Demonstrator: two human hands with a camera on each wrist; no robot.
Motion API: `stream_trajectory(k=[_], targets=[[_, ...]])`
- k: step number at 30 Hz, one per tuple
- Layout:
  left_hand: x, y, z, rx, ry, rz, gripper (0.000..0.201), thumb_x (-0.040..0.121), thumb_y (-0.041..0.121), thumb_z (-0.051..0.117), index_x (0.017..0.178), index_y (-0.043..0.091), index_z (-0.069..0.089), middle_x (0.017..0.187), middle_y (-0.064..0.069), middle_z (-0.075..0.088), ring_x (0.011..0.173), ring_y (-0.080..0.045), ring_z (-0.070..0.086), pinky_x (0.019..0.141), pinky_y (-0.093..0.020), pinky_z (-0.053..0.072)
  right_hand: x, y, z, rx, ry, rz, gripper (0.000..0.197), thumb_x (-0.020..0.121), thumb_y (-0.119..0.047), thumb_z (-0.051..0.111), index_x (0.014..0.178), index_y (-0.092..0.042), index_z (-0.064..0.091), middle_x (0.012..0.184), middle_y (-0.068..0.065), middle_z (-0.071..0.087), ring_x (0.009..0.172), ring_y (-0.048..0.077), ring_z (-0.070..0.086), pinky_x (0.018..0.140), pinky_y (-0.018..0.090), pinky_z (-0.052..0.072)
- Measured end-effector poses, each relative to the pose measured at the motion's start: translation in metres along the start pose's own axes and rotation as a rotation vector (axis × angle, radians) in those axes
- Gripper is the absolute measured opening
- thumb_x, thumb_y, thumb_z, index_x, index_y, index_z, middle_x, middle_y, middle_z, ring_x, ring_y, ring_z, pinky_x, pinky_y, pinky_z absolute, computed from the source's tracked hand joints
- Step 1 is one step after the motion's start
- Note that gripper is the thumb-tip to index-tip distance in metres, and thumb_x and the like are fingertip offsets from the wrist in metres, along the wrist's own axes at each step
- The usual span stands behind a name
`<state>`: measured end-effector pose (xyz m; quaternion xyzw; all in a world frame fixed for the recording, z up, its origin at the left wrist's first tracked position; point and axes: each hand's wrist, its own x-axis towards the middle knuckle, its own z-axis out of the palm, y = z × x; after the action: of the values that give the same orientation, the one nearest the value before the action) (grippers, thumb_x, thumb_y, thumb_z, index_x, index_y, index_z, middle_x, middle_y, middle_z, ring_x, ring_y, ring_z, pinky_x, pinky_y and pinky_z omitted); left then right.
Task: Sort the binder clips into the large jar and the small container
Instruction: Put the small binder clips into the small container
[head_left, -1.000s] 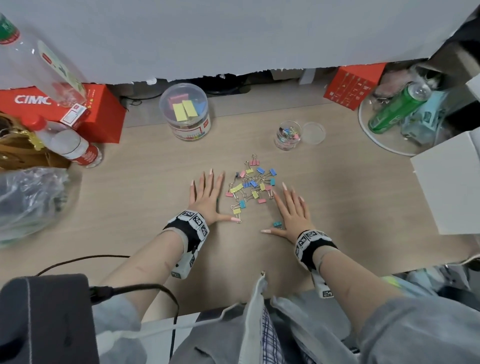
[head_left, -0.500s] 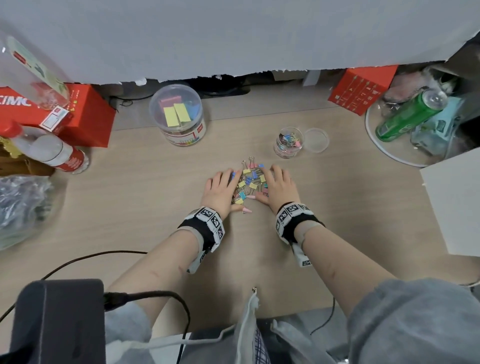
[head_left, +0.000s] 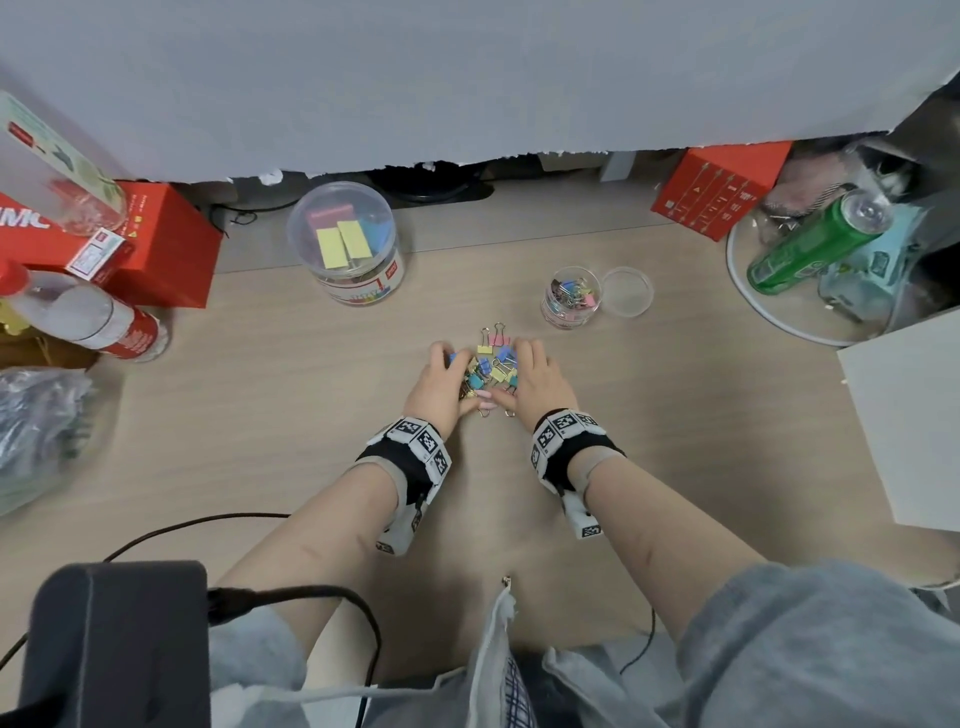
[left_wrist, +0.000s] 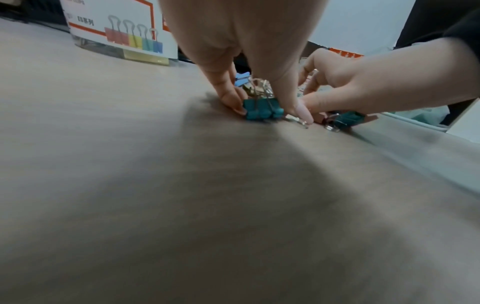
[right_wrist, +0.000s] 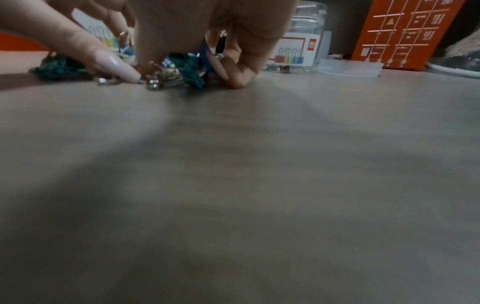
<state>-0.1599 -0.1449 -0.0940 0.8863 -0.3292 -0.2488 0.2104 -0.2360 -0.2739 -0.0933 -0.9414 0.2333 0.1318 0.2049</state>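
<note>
A wooden desk fills the frame, with the large jar at upper centre-left, its lid on and big clips visible inside, and the small container right of centre, open, its lid lying just beside it. Mid-frame, the left hand and right hand cup a heap of clips between them, fingers curled inward against the pile and thumbs nearly meeting at its near edge; whether any single clip is truly pinched cannot be told. The clips lie jumbled, pointing every way, so the heap has no common axis; two pink ones at its far edge turn their wire loops toward the top of the frame. In the left wrist view a teal clip sits between the left thumb and a finger, its long edge running across the frame. The step looks like gathering: it is probably best done by keeping fingertips low on the desk so no clip slips beneath, then picking by size, since the jar must first be opened.
</note>
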Motion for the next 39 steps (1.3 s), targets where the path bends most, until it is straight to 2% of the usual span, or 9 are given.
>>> stream_trajectory(k=[3, 8, 17, 20, 23, 27, 31, 35, 39], targets=[[0.004, 0.005, -0.002, -0.054, -0.021, -0.012, 0.053, 0.077, 0.022, 0.070, 0.124, 0.010, 0.048, 0.123, -0.014, 0.037, 0.102, -0.028, 0.053, 0.092, -0.034, 0.045, 0.002, -0.003, 0.001, 0.063, -0.016, 0.023, 0.071, 0.081, -0.044, 0.063, 0.136, -0.010, 0.033, 0.127, 0.011, 0.043, 0.111, 0.032, 0.049, 0.091, 0.038, 0.041], [0.013, 0.008, -0.006, -0.146, -0.090, -0.056, 0.045, 0.079, 0.013, 0.067, 0.120, 0.006, 0.049, 0.106, -0.004, 0.030, 0.095, -0.024, 0.051, 0.090, -0.029, 0.041, 0.003, -0.009, 0.004, 0.256, -0.040, 0.062, 0.044, 0.087, -0.028, 0.060, 0.117, -0.002, 0.041, 0.122, 0.015, 0.046, 0.104, 0.034, 0.054, 0.079, 0.040, 0.043], [0.020, 0.012, -0.008, -0.339, -0.070, -0.168, 0.039, 0.076, 0.000, 0.068, 0.112, 0.003, 0.053, 0.104, -0.007, 0.029, 0.088, -0.017, 0.041, 0.083, -0.017, 0.040, 0.007, -0.004, 0.004, 0.398, -0.051, 0.101, 0.007, 0.091, -0.013, 0.050, 0.092, -0.011, 0.043, 0.112, 0.019, 0.053, 0.102, 0.033, 0.050, 0.085, 0.042, 0.043], [0.021, 0.014, -0.009, -0.360, -0.054, -0.186, 0.040, 0.075, 0.001, 0.069, 0.112, 0.003, 0.054, 0.103, -0.008, 0.031, 0.089, -0.018, 0.042, 0.081, -0.014, 0.040, 0.006, -0.005, 0.002, 0.416, -0.058, 0.088, 0.014, 0.091, -0.016, 0.051, 0.087, -0.015, 0.039, 0.100, 0.014, 0.053, 0.088, 0.026, 0.046, 0.082, 0.039, 0.041], [0.023, 0.017, -0.009, -0.424, -0.018, -0.202, 0.040, 0.074, -0.001, 0.070, 0.111, 0.005, 0.056, 0.102, -0.010, 0.034, 0.086, -0.020, 0.045, 0.065, -0.012, 0.046, 0.003, -0.006, -0.002, 0.482, -0.019, 0.073, 0.014, 0.092, -0.016, 0.051, 0.084, -0.014, 0.039, 0.090, 0.007, 0.047, 0.082, 0.021, 0.043, 0.079, 0.039, 0.042], [0.027, 0.027, -0.009, -0.453, 0.033, -0.192, 0.039, 0.073, -0.001, 0.068, 0.110, 0.007, 0.057, 0.102, -0.012, 0.040, 0.082, -0.018, 0.046, 0.075, -0.013, 0.040, 0.001, -0.004, -0.013, 0.542, 0.014, 0.072, 0.012, 0.092, -0.013, 0.049, 0.084, -0.013, 0.039, 0.086, 0.006, 0.048, 0.078, 0.022, 0.044, 0.073, 0.037, 0.042], [0.030, 0.038, -0.008, -0.533, 0.073, -0.169, 0.036, 0.073, -0.003, 0.066, 0.104, 0.013, 0.058, 0.106, -0.022, 0.048, 0.064, -0.012, 0.049, 0.051, -0.003, 0.043, -0.002, 0.004, -0.026, 0.621, 0.066, 0.059, 0.013, 0.091, -0.015, 0.052, 0.083, -0.013, 0.041, 0.082, 0.007, 0.047, 0.073, 0.021, 0.041, 0.068, 0.029, 0.033], [0.034, 0.049, -0.005, -0.537, 0.103, -0.187, 0.035, 0.073, 0.002, 0.068, 0.101, 0.020, 0.058, 0.105, -0.014, 0.045, 0.066, -0.020, 0.050, 0.072, -0.025, 0.050, -0.004, 0.014, -0.035, 0.654, 0.084, 0.058, 0.014, 0.090, -0.016, 0.053, 0.082, -0.013, 0.043, 0.079, 0.007, 0.049, 0.069, 0.022, 0.045, 0.065, 0.030, 0.035], [0.037, 0.061, -0.003, -0.551, 0.127, -0.174, 0.032, 0.073, 0.007, 0.070, 0.093, 0.025, 0.053, 0.101, -0.014, 0.047, 0.057, -0.011, 0.043, 0.065, -0.026, 0.051, -0.008, 0.025, -0.045, 0.680, 0.124, 0.048, 0.010, 0.091, -0.015, 0.052, 0.084, -0.014, 0.044, 0.082, 0.006, 0.052, 0.070, 0.020, 0.045, 0.063, 0.026, 0.031]])
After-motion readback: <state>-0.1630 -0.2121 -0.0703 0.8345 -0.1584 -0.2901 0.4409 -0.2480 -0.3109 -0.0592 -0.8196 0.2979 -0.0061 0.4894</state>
